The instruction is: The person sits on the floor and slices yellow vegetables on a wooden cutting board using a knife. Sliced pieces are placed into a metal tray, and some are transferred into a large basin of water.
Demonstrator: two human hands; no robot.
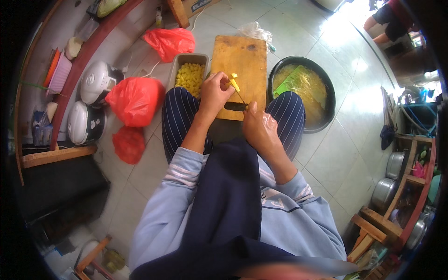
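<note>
My left hand (216, 86) pinches a strip of yellow food (234, 84), perhaps potato, over the wooden cutting board (238, 52). My right hand (259, 120) is closed around the handle of a small knife (242, 98), whose thin blade reaches up to the strip. A cut piece (233, 75) shows at the strip's far end; whether it is fully separate, I cannot tell. Left of the board, a rectangular container (170, 78) holds many small yellow cubes (190, 75). On the right stands a round black basin (330, 101) with shredded yellow food in liquid and a green grater (289, 81).
Red plastic bags (136, 101) lie on the tiled floor (329, 147) at the left, near two rice cookers (85, 122). Clear plastic (257, 31) lies beyond the board. Shelves with metal pots (385, 192) line the right side. Another person's legs (379, 26) appear at the upper right.
</note>
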